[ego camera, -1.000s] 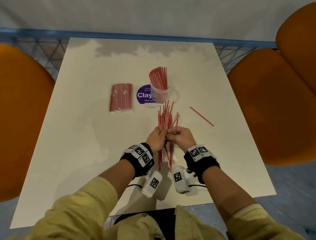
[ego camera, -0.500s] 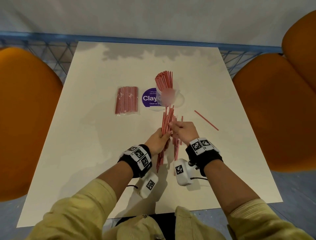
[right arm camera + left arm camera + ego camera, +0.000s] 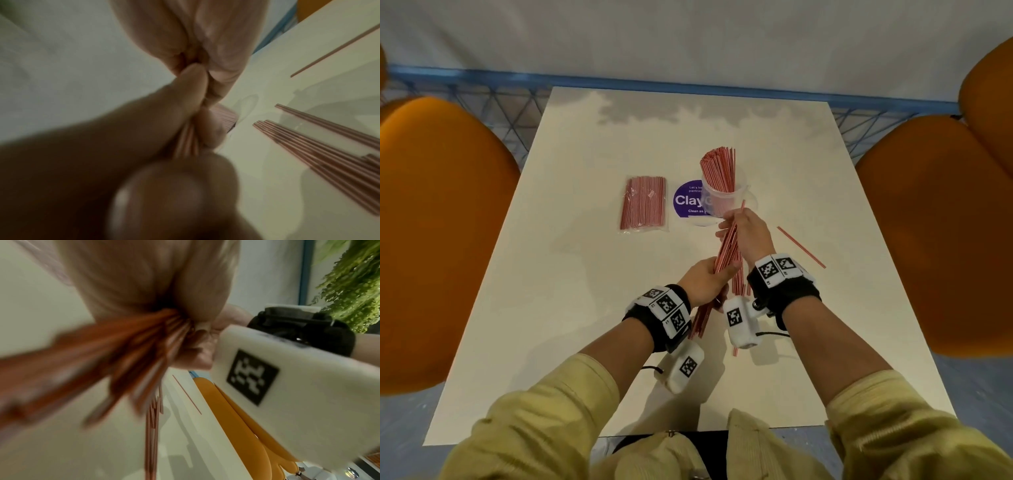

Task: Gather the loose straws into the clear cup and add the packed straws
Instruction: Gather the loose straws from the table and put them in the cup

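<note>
A clear cup (image 3: 736, 198) stands mid-table with several red straws (image 3: 717, 171) upright in it. The packed straws (image 3: 643, 202) lie flat to its left. Both hands hold one tilted bundle of loose straws (image 3: 726, 246) just in front of the cup. My left hand (image 3: 705, 281) grips its lower part, blurred in the left wrist view (image 3: 123, 353). My right hand (image 3: 743, 229) pinches its upper end (image 3: 187, 146) near the cup's rim. Several loose straws (image 3: 318, 146) still lie on the table under my right wrist. A single straw (image 3: 801, 246) lies apart to the right.
A round purple sticker (image 3: 688, 202) sits on the white table (image 3: 571, 308) between the pack and the cup. Orange chairs (image 3: 941, 233) flank the table on both sides. A blue rail (image 3: 688, 82) runs behind the far edge.
Both hands have lifted the bundle and carried it forward toward the cup. The right hand has slid up to the bundle's top end. Some straws stayed on the table.
</note>
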`<state>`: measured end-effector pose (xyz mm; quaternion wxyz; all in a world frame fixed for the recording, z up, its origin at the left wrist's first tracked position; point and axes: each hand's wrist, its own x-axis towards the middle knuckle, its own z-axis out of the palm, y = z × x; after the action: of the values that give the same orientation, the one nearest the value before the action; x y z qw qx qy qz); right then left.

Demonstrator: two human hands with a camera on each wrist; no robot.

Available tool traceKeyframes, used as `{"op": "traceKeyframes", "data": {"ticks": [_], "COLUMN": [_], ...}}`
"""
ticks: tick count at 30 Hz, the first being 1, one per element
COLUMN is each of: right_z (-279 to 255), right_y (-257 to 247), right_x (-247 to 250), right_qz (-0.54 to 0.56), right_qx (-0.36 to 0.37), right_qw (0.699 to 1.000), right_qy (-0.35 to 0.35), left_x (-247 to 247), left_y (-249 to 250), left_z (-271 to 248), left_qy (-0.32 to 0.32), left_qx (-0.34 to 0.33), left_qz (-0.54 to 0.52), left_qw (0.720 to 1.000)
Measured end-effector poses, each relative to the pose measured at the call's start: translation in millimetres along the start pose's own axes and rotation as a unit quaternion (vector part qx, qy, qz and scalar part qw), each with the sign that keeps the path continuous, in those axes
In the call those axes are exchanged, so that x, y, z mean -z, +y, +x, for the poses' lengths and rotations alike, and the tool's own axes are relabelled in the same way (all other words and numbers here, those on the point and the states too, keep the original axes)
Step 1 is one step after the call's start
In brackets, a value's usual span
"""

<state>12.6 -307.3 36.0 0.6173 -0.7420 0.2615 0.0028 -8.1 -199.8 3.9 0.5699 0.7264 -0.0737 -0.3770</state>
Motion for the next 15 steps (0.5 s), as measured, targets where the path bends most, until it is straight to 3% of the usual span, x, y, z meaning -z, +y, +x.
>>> {"op": "traceKeyframes", "data": {"ticks": [3,9,12,15], "right_z": [-5.1,-3.8,-6.8,-13.7], "right_y": [1.6,1.1,3.0,4.0], "right_x": [-1.1,3.0,2.5,4.8], "right_qz": [0.008,-0.015,-0.057,-0.016], "right_qx": [0.003,0.054,0.054,0.029], "right_qw": [1.000,0.998,0.996,0.998], "right_qy": [-0.028,-0.014,-0.039,-0.057], "left_x": [0.9,0.6,0.4,1.4], "left_y": [3.2,8.2,12.3,15.9], "left_z": [-0.3,-5.2,-4.1,-3.2], "left_qy": [0.001,-0.011,0.005,0.049], "left_qx": [0.005,0.007,0.003,-0.011], "left_qz": [-0.037,-0.057,-0.073,-0.102], "left_qw": [0.999,0.998,0.997,0.994]}}
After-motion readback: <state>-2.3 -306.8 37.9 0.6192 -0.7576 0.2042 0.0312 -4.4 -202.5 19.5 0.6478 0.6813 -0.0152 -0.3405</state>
